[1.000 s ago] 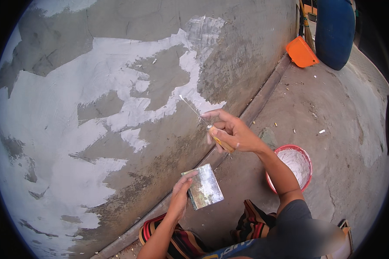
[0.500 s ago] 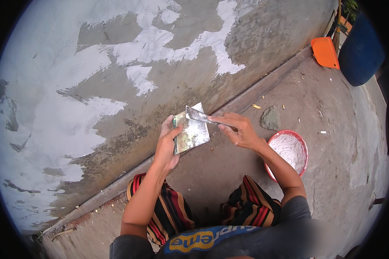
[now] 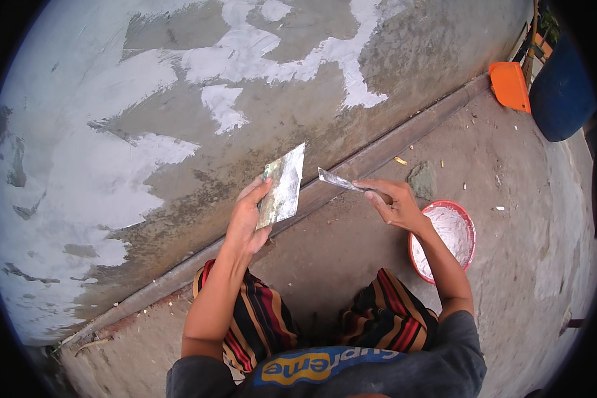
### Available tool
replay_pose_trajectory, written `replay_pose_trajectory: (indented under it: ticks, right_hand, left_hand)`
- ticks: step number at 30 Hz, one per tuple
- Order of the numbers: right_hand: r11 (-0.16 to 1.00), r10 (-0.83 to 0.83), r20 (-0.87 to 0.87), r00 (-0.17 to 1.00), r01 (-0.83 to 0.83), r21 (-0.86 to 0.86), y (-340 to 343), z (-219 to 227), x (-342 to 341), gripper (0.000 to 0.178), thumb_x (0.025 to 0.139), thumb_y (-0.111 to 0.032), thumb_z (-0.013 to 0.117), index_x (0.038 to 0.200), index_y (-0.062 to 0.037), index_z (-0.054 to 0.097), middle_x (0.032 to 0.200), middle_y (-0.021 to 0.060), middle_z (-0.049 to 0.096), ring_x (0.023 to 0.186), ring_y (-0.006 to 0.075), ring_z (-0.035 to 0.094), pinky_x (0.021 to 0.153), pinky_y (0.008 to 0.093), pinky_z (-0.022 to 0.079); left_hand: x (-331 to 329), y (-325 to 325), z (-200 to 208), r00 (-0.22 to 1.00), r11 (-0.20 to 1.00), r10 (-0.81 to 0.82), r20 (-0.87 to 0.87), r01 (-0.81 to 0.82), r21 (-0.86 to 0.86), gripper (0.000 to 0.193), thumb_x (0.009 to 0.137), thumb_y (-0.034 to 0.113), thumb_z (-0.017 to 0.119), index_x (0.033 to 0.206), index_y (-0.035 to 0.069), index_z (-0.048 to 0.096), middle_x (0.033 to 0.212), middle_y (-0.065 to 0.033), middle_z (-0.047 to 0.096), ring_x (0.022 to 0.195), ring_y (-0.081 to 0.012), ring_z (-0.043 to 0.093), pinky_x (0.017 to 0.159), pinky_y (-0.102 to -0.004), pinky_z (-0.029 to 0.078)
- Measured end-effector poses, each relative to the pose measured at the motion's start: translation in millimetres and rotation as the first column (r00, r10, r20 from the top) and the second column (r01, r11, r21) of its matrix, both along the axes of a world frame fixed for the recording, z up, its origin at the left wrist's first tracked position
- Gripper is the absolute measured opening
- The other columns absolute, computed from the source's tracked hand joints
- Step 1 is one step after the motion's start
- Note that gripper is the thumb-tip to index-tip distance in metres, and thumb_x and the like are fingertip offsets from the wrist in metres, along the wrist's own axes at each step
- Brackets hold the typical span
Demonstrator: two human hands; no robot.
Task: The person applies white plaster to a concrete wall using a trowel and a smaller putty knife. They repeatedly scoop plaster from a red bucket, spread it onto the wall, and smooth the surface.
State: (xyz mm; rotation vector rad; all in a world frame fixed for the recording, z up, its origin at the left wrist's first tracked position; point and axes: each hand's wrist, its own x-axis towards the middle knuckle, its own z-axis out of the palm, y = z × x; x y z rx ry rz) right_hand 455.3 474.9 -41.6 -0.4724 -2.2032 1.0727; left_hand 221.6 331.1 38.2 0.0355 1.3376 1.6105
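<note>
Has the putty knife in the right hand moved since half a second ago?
Yes. The putty knife in the right hand touched the metal plate in the left hand; now it sits apart, drawn back toward the red bowl.

Bare concrete ground [image 3: 351, 245], dusty and scuffed, running up to the wall's low ledge. A red bowl [image 3: 444, 239] of white paste sits on it; beyond, a flat stone [image 3: 421, 180], an orange dustpan [image 3: 509, 85] and a blue barrel [image 3: 560, 93].
</note>
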Motion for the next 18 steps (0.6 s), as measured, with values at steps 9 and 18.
replay_pose_trajectory:
  ticks: [9, 18]
  right_hand:
    - [0.589, 0.161, -0.364, 0.917, -0.385, -0.710, -7.7, 35.5, -16.8, 0.030, 0.103, -0.031, 0.048, 0.110, -0.0035, 0.057, 0.072, 0.0084, 0.061, 0.050, 0.0117, 0.054, 0.045, 0.0244, 0.040]
    - [0.509, 0.234, -0.340, 0.911, -0.413, -0.755, -4.2, 17.3, -16.7, 0.028, 0.100, -0.034, 0.051, 0.097, -0.0059, 0.053, 0.063, 0.0072, 0.056, 0.044, 0.0129, 0.051, 0.041, 0.0255, 0.042]
  left_hand:
    - [-15.9, -7.3, -34.9, 0.860, 0.921, -0.369, 0.354, 0.285, 0.267, 0.026, 0.095, 0.015, 0.057, 0.116, 0.000, 0.054, 0.089, -0.0054, 0.059, 0.062, -0.0097, 0.054, 0.045, -0.0191, 0.045]
    - [-10.4, -9.8, -31.3, 0.583, 0.840, -0.455, 0.673, 0.030, 0.542, 0.036, 0.095, 0.002, 0.042, 0.129, -0.008, 0.039, 0.081, -0.0059, 0.043, 0.057, -0.0086, 0.041, 0.035, -0.0183, 0.038]
